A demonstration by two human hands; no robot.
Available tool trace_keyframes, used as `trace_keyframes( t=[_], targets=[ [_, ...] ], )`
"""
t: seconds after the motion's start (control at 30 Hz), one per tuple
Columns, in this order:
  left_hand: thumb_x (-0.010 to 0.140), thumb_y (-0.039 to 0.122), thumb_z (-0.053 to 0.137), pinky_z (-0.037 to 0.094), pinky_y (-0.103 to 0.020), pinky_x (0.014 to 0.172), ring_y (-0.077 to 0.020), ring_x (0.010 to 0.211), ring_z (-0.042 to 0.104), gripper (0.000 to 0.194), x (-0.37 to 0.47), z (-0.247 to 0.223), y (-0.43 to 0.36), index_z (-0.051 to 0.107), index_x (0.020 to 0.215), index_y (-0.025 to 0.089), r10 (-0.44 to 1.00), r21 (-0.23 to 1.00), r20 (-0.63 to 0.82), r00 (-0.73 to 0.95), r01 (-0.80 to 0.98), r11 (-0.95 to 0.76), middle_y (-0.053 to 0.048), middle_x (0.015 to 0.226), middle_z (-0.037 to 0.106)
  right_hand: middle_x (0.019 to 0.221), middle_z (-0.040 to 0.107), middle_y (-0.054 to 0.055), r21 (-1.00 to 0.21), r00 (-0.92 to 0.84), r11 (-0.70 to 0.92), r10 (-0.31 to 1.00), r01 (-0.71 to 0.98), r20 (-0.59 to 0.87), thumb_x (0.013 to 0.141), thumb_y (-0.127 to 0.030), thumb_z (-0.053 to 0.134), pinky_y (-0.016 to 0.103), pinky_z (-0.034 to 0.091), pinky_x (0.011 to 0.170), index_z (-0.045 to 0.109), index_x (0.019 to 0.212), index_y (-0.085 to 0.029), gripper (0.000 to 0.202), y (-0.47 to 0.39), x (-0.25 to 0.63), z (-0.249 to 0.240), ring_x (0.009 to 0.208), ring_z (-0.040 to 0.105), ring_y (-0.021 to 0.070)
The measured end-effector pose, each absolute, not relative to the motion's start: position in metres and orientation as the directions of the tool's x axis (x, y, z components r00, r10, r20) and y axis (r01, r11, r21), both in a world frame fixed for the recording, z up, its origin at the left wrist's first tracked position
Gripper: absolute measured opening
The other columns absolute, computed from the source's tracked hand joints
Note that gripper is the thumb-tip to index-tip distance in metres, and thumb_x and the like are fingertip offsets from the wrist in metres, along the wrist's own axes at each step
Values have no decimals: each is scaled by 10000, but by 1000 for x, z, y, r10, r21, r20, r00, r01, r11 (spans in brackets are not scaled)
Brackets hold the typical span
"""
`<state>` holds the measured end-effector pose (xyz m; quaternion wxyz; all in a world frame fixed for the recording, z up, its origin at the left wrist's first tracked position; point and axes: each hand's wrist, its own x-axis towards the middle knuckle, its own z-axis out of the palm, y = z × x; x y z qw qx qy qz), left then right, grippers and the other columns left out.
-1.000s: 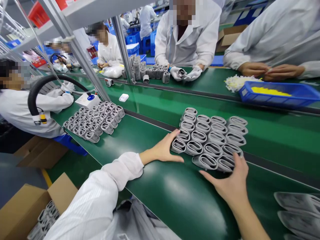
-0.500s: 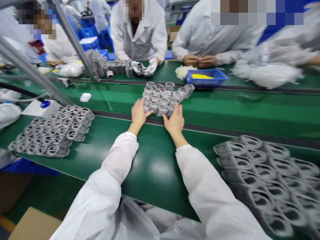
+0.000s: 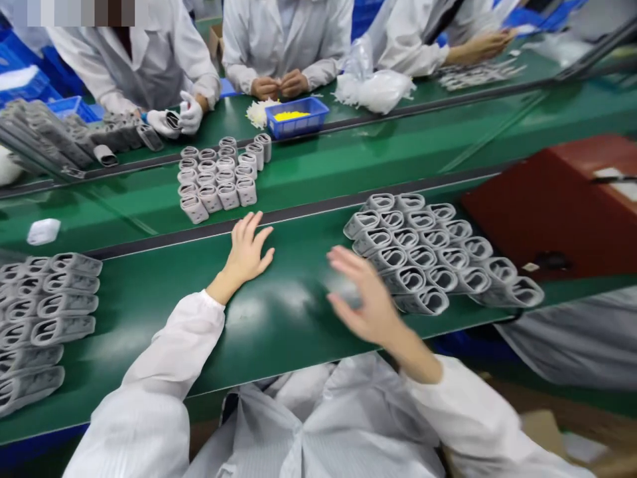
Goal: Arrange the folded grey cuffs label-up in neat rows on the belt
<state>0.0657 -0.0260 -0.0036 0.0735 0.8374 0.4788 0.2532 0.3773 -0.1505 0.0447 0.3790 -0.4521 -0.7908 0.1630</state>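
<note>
My left hand (image 3: 247,249) is open over the near green table, fingers spread, just short of a cluster of rolled grey fabric sleeves (image 3: 217,174) on the green belt. Nothing is in it. My right hand (image 3: 362,292), a little blurred, is also open and holds nothing. It hovers beside a larger group of upright grey fabric rolls (image 3: 430,249) on the right of the table; I cannot tell whether it touches them. Another group of the same grey rolls (image 3: 50,302) stands at the left edge of the view.
A dark red box (image 3: 557,206) stands at the right. Across the belt are a blue tray (image 3: 298,123) of yellow pieces, a white plastic bag (image 3: 375,86) and co-workers' hands (image 3: 176,119). A small white object (image 3: 44,231) lies on the belt.
Both hands have let go of the cluster on the belt and drawn back. My right hand has moved to the right-hand rolls. The camera view has turned right.
</note>
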Motion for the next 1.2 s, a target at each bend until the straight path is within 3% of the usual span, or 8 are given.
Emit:
trace_keyframes(
  t=[0.1, 0.23, 0.4, 0.57, 0.67, 0.87, 1.1, 1.2],
  targets=[
    [1036, 415, 635, 281, -729, 1386, -437, 1727, 359, 468, 96, -8, -38, 676, 1454, 208, 728, 396, 342, 594, 612, -685, -230, 1780, 482, 1580, 650, 245, -424, -19, 247, 881, 872, 473, 1068, -468, 600, 671, 433, 1338, 697, 1448, -188, 482, -136, 478, 78, 1543, 592, 429],
    [1033, 375, 642, 318, -752, 1364, -440, 1692, 417, 436, 138, -9, -57, 693, 1443, 235, 628, 486, 312, 713, 448, -750, -214, 1767, 507, 1715, 474, 366, -316, 330, -281, 937, 906, 116, 1062, -701, 494, 796, 371, 1261, 552, 1659, -100, 849, -98, 558, 76, 1579, 461, 609],
    [1050, 508, 663, 336, -714, 1389, -429, 1724, 369, 657, 167, -17, -85, 529, 1628, 227, 715, 683, 278, 642, 391, -617, -235, 1837, 376, 1664, 527, 388, -242, 355, -372, 928, 896, -111, 1064, -790, 359, 811, 423, 1197, 407, 1752, -83, 988, -87, 537, 60, 1524, 504, 646],
    [1091, 627, 559, 449, -634, 1355, -404, 1706, 414, 770, 135, 2, -68, 446, 1675, 138, 942, 813, 89, 325, 522, -257, -282, 1790, 415, 1712, 564, 248, -538, -67, -54, 977, 841, -202, 1097, -712, 396, 661, 546, 1239, 397, 1774, -172, 866, -119, 498, 75, 1566, 579, 480],
    [1080, 652, 582, 504, -561, 1324, -380, 1579, 584, 709, 92, 40, -53, 562, 1620, 193, 943, 713, -6, 333, 662, -229, -208, 1681, 600, 1656, 635, 172, -641, -332, 275, 943, 717, 34, 1105, -631, 530, 611, 644, 1162, 529, 1694, -290, 681, -138, 468, 85, 1470, 683, 397],
    [1059, 748, 532, 627, -538, 1107, -470, 1500, 639, 964, 47, 85, -58, 344, 1777, 132, 993, 239, -96, 68, 970, -43, -259, 1749, 513, 1789, 481, 212, -299, -801, 856, 506, 421, 320, 969, -634, 830, 759, 438, 1335, 607, 1638, -245, 806, -130, 358, 69, 1708, 388, 479],
    [1093, 653, 511, 564, -512, 1184, -414, 1450, 679, 878, 49, 87, -17, 332, 1791, 151, 890, 194, -108, 444, 887, -419, -227, 1685, 593, 1731, 547, 250, -107, -929, 976, 215, 191, 302, 913, -633, 897, 686, 415, 1351, 585, 1661, -178, 930, -113, 277, 50, 1615, 533, 456],
    [1105, 639, 503, 343, -594, 1396, -425, 1711, 406, 840, 52, 86, -9, 361, 1789, 173, 844, 159, -65, 533, 840, -518, -199, 1838, 417, 1727, 551, 251, -56, -914, 966, 257, 253, 312, 957, -618, 853, 664, 449, 1308, 570, 1676, -186, 885, -116, 282, 48, 1584, 563, 448]
  ],
)
